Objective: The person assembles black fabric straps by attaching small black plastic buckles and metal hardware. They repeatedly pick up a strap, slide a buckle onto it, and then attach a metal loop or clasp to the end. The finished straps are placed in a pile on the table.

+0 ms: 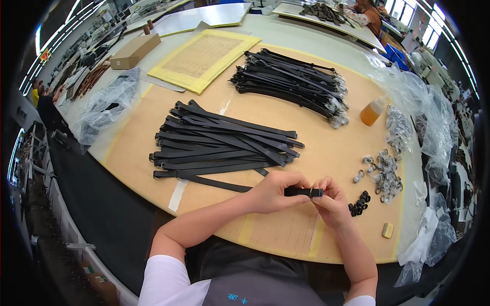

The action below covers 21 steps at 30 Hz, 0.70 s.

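My left hand (pixel 275 193) is closed round a black belt (pixel 219 182) near its end, thumb and fingers pinching it. The belt's long part runs left across the table, below the pile. At the tip, my right hand (pixel 333 203) is closed, its thumb and fingertips on the belt end, where a small band seems to sit across it; its detail is too small to tell. Just right of my right hand lies a small heap of black belt loops (pixel 360 205). Beyond my left hand, many black belts (pixel 219 140) are piled, metal buckles at their left ends.
A second stack of black belts (pixel 286 81), ends wrapped in clear plastic, lies farther back. Plastic-wrapped metal pieces (pixel 386 176), a bottle of amber liquid (pixel 371 113) and a yellow block (pixel 388 230) are at right. A yellow-edged board (pixel 206 56) and cardboard box (pixel 135 51) stand far left.
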Motion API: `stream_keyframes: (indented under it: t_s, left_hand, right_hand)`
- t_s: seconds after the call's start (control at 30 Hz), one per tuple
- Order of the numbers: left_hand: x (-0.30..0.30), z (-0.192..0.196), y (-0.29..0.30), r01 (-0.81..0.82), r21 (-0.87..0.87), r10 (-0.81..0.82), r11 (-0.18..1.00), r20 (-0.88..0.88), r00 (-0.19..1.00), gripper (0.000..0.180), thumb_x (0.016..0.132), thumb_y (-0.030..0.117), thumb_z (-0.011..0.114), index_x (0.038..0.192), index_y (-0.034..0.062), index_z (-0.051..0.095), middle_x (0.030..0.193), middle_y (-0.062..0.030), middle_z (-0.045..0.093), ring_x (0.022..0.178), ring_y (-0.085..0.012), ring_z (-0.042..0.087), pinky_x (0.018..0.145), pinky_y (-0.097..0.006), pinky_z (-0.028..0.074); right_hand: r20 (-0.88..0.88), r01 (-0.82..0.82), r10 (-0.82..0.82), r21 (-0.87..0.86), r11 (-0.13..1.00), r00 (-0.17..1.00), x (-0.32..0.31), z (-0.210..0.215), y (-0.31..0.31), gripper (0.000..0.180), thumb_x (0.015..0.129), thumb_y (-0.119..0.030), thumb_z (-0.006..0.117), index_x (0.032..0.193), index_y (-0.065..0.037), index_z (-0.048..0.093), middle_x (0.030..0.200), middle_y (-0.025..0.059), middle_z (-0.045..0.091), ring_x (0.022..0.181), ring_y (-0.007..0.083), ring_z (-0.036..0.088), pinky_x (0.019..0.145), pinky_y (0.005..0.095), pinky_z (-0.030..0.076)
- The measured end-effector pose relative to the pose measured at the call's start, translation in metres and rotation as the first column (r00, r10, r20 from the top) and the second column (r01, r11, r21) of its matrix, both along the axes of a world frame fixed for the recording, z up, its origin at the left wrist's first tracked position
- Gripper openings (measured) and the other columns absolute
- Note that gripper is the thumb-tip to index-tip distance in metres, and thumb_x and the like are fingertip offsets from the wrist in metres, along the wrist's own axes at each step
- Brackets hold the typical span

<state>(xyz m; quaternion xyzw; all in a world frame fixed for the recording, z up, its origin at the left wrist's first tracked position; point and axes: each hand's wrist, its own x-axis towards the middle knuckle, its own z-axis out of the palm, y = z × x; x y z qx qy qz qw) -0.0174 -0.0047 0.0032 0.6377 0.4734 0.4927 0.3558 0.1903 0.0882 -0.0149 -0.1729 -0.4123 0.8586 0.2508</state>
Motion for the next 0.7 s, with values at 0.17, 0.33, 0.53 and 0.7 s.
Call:
stream_keyframes:
  t_s: [0.17,0.33,0.53,0.7]
  left_hand:
    - [0.0,0.001,-0.003,-0.012,-0.025,0.013,1.0,0.011,1.0,0.023,0.082,0.005,0.077,0.101,-0.0001,0.066,0.09,-0.0089,0.072,0.084,-0.0161,0.07,0.075,-0.03,0.054]
    - [0.0,0.008,-0.003,0.005,-0.076,-0.007,0.997,-0.024,1.0,0.022,0.082,0.004,0.077,0.1,-0.0004,0.066,0.091,-0.0095,0.072,0.084,-0.0165,0.07,0.075,-0.03,0.054]
    - [0.002,0.003,-0.003,-0.031,0.023,0.032,0.999,-0.059,0.998,0.025,0.081,0.003,0.077,0.103,-0.0011,0.068,0.094,-0.011,0.073,0.087,-0.0192,0.072,0.078,-0.031,0.055]
    - [0.003,0.001,0.0,-0.019,0.023,0.02,1.0,-0.042,0.999,0.025,0.081,0.003,0.078,0.104,-0.0009,0.07,0.098,-0.0117,0.074,0.09,-0.0215,0.072,0.08,-0.032,0.055]
  right_hand:
    - [0.04,0.102,-0.101,-0.041,0.994,0.994,-0.007,0.004,-0.015,0.023,0.087,0.003,0.068,0.105,-0.008,0.056,0.1,0.002,0.061,0.097,0.0128,0.061,0.09,0.0281,0.047]
    - [0.125,0.035,-0.051,0.128,0.991,0.991,0.004,-0.016,0.006,0.024,0.089,-0.005,0.065,0.111,-0.004,0.057,0.106,0.0061,0.065,0.098,0.0146,0.063,0.091,0.0312,0.049]
    - [0.039,-0.009,-0.002,0.276,0.961,0.999,0.006,-0.006,0.018,0.028,0.09,-0.011,0.065,0.116,-0.005,0.057,0.118,0.0104,0.065,0.113,0.0204,0.062,0.102,0.0368,0.047]
    - [-0.008,-0.087,0.091,0.209,0.974,0.996,0.009,-0.013,0.009,0.025,0.092,-0.006,0.065,0.115,-0.008,0.056,0.123,0.011,0.064,0.115,0.019,0.06,0.102,0.0355,0.045]
